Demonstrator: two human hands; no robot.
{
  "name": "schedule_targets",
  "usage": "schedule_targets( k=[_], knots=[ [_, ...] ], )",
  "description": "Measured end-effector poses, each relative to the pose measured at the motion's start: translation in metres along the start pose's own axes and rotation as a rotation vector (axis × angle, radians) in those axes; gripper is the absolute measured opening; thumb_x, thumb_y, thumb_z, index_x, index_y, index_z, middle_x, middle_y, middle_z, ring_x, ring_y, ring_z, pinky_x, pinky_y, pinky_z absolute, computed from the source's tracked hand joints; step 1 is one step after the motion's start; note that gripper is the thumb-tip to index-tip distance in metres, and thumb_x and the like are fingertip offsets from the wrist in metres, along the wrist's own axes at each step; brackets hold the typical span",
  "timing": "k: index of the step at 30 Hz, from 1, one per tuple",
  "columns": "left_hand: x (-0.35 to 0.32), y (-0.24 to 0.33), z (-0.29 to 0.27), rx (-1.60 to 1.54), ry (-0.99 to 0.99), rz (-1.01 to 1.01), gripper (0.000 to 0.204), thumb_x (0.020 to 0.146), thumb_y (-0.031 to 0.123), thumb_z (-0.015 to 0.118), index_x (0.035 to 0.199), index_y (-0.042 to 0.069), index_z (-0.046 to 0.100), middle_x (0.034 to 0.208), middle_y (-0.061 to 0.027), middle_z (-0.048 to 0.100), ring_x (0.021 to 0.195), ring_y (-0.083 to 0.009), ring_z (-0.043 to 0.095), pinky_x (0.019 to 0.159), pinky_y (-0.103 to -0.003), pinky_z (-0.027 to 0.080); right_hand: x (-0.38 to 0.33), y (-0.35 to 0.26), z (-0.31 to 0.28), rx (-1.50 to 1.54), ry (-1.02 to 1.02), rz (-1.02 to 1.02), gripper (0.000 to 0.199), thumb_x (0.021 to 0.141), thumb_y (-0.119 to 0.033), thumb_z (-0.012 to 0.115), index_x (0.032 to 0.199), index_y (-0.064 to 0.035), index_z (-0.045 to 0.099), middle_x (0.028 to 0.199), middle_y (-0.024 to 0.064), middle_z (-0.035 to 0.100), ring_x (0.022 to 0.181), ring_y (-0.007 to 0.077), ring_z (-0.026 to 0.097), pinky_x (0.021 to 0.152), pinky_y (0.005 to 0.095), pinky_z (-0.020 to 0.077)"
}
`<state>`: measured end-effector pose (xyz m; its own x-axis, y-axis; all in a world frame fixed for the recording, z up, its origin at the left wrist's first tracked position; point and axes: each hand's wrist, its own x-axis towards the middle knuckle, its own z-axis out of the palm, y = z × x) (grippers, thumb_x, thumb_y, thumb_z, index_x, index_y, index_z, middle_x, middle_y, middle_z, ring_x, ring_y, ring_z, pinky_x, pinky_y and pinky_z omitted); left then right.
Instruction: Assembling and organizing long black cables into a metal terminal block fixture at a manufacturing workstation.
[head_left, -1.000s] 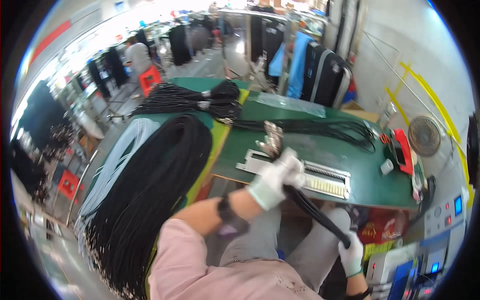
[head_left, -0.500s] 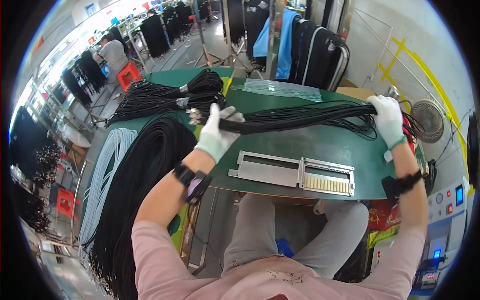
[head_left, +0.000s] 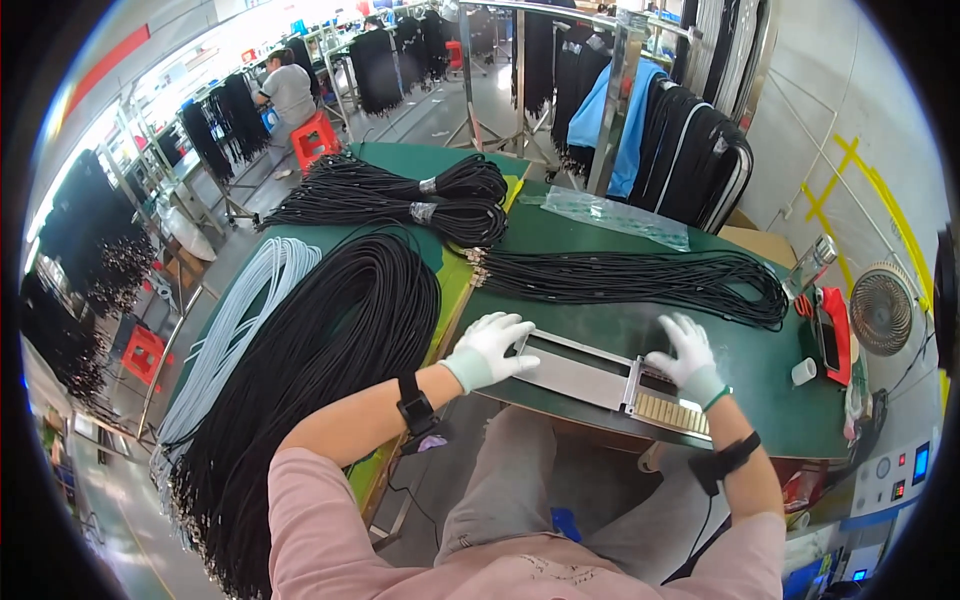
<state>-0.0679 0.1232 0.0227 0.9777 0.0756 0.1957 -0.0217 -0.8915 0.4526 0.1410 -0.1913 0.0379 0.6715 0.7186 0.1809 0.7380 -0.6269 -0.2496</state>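
Both my hands wear white gloves. My left hand (head_left: 495,350) is at the left end of a flat metal frame fixture (head_left: 580,378), fingers apart, with no object in it. Over the fixture's right part hovers my right hand (head_left: 685,355), its fingers spread; whether it touches the metal I cannot tell. A row of tan slots (head_left: 670,412) lines the fixture's near right side. Beyond my hands a long bundle of black cables (head_left: 640,278) lies across the green table, its metal-tipped ends to the left and its looped end to the right.
Tied black cable coils (head_left: 430,205) lie at the far left. Nearer are a large black cable bundle (head_left: 330,330) and pale blue cables (head_left: 250,310). A plastic bag (head_left: 620,218) lies behind. At right are a white roll (head_left: 803,372), red tray (head_left: 836,335) and fan (head_left: 882,310).
My hands have let go of the black cable bundle, which now lies on the table. Both hands have come nearer, to the metal fixture. The view has shifted.
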Motion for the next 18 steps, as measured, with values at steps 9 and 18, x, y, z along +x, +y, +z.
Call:
schedule_targets(
  k=[9, 18],
  knots=[
    [-0.002, 0.017, 0.035, 0.201, 0.135, 0.009, 0.065, 0.084, 0.055, 0.061, 0.133, 0.012, 0.055, 0.141, -0.0187, 0.046, 0.135, -0.0382, 0.036, 0.116, -0.050, 0.020, -0.044, -0.030, 0.023, 0.014, 0.096, -0.256, 0.076, 0.071, -0.052, 0.073, 0.130, -0.0066, 0.054, 0.135, 0.0205, 0.051, 0.130, 0.0382, 0.041, 0.112, 0.0505, 0.0258],
    [-0.002, 0.022, 0.037, 0.236, 0.158, -0.006, 0.063, 0.084, 0.053, 0.061, 0.132, 0.013, 0.055, 0.139, -0.0184, 0.048, 0.135, -0.0379, 0.037, 0.116, -0.050, 0.022, -0.044, -0.027, 0.027, 0.115, 0.171, -0.293, 0.072, 0.070, -0.052, 0.073, 0.125, -0.0067, 0.058, 0.129, 0.0188, 0.055, 0.128, 0.0364, 0.044, 0.112, 0.0519, 0.0255]
  ],
)
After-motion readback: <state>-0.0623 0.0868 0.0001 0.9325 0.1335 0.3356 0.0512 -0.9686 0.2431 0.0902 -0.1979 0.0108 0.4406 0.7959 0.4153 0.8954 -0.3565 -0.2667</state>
